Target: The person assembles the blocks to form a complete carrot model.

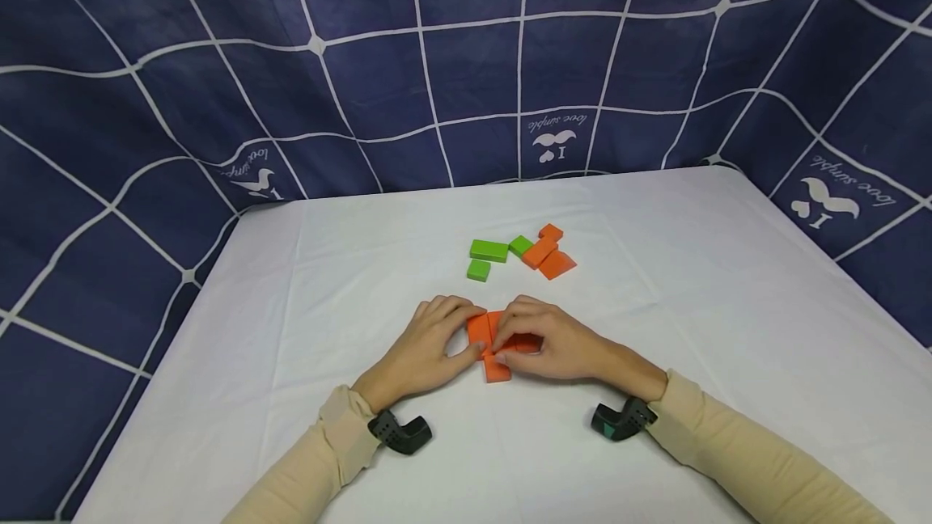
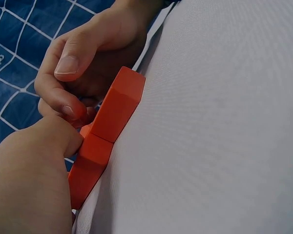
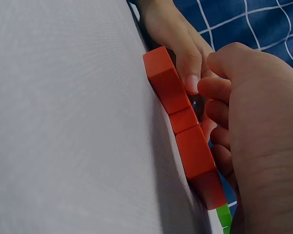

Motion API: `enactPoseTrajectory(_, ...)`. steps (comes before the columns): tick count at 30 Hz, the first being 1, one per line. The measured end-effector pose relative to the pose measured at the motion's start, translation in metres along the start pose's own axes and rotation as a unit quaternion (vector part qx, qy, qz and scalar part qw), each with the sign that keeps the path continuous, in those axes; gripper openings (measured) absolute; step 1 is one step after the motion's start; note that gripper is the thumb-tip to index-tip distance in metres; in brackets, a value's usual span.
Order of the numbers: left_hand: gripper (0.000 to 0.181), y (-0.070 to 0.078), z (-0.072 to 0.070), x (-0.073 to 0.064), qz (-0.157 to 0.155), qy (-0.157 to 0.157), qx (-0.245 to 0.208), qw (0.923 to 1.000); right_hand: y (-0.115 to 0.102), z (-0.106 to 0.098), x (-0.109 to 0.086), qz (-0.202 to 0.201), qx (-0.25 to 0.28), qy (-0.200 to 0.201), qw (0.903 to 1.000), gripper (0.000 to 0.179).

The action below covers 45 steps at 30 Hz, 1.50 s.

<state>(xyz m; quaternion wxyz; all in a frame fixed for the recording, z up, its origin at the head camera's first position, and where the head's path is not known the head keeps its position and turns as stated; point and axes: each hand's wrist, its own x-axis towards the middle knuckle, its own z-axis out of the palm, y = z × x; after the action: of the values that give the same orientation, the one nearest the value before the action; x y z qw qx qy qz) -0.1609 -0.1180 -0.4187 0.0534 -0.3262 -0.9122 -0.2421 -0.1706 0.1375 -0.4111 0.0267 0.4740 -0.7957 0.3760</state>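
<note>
A flat group of orange blocks (image 1: 477, 330) lies on the white table between the two hands. My left hand (image 1: 425, 350) holds the group's left block, with a finger at its far edge and the thumb at its near edge. From the other side, my right hand (image 1: 557, 342) curls its fingers over the blocks, its thumb and index tips close together at the middle; it partly hides them. One orange block (image 1: 497, 369) sticks out toward the near side. In the right wrist view, several orange faces (image 3: 194, 148) stand in a touching row beside the fingers.
Beyond the hands lie a long green block (image 1: 489, 251), smaller green blocks (image 1: 478, 270) and several loose orange pieces (image 1: 557, 264). A dark blue checked cloth (image 1: 466, 71) hangs behind the white-covered table (image 1: 349, 265). Each wrist wears a black device (image 1: 400, 433).
</note>
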Motion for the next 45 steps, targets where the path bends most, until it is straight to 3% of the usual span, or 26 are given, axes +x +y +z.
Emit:
enactPoseTrajectory(22,0.043,0.0006,-0.0015,0.0002,0.005,0.006,-0.007,0.9999,0.0012,-0.0001,0.0018,-0.009,-0.006,0.022,0.9997,0.005)
enactPoseTrajectory(45,0.044,-0.0012,-0.0003,0.0005,0.000,0.000,-0.005,1.0000,0.0017,-0.0004,0.0014,0.012,-0.001,0.016,0.9998,0.005)
